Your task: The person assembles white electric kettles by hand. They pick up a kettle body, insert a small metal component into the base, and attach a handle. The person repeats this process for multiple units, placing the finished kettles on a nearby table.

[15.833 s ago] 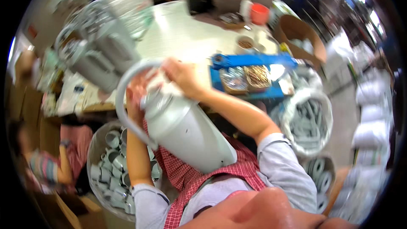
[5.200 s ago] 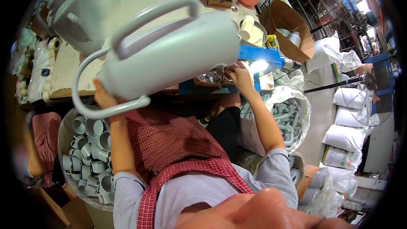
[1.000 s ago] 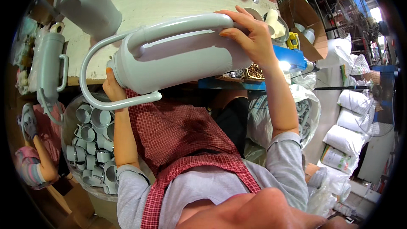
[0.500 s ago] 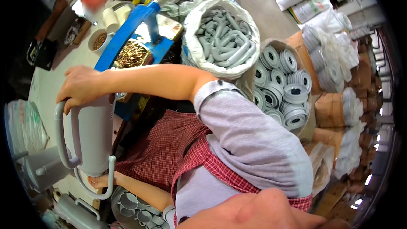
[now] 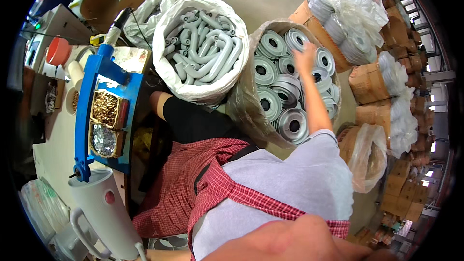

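Note:
A grey plastic jug [image 5: 104, 203] with a side handle and a round red mark leans at the lower left, its open mouth toward the blue fixture. My left hand [image 5: 143, 258] is at its lower end and seems to support it; the jug hides most of the fingers. My right arm stretches over a bag-lined bin [image 5: 240, 111]. My right hand [image 5: 305, 59] is blurred above round grey parts [image 5: 292, 125] with dark centre holes, and whether it grips one is unclear. The blue metal fixture [image 5: 86, 101] reaches down to the jug's rim.
Small brass-coloured pieces [image 5: 107, 108] and silvery pieces [image 5: 105, 139] lie in trays beside the fixture. A white sack [image 5: 162, 63] holds curved grey tubes [image 5: 205, 48]. Cardboard boxes [image 5: 369, 84] and bagged parts [image 5: 345, 24] stand at the right. An orange bowl [image 5: 58, 50] is on the table.
My right hand has let go of the jug's handle and swung right to the bin of round parts. The jug now appears lower in view, its mouth at the fixture's end. The view has turned.

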Available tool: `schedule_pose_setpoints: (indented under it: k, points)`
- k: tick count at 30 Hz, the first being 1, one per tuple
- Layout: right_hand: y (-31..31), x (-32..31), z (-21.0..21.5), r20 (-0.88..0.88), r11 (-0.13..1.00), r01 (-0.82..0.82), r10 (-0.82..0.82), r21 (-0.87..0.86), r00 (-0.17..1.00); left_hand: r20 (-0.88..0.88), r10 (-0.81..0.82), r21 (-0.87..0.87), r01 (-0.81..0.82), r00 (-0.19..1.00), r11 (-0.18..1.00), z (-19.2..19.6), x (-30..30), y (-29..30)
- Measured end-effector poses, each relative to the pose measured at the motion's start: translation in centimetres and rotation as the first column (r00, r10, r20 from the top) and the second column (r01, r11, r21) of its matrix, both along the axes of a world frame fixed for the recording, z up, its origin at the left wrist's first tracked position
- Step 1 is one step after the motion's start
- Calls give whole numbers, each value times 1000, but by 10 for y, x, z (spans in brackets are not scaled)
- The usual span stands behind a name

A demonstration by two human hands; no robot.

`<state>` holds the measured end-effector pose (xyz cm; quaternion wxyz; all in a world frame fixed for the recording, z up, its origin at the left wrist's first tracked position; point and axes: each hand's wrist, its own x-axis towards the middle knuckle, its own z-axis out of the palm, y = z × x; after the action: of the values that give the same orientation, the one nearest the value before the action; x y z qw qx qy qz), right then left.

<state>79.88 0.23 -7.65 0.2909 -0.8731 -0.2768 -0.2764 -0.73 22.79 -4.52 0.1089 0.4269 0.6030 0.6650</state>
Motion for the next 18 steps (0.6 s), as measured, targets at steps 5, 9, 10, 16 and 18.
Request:
schedule_pose_setpoints:
  k: [5, 9, 10, 16, 18]
  points:
    - [-173, 90, -49, -431, 647, 455, -755, -611, 494, 49, 31, -57, -28, 998, 998, 8, -15, -31]
    - [-82, 84, 10, -443, 928, 132, -287, -348, 849, 166, 109, -68, -99, 980, 993, 27, -37, -87]
    - [-41, 81, 40, -429, 956, 8, -139, -293, 893, 206, 130, -67, -119, 970, 991, 33, -40, -102]
    - [201, -195, 183, -405, 392, -897, 868, 206, 287, 440, 160, -19, -169, 884, 985, 45, -26, -162]
    - [236, -319, 190, -198, 184, -952, 971, 244, 137, 513, 138, 2, -162, 847, 987, 36, -12, -170]
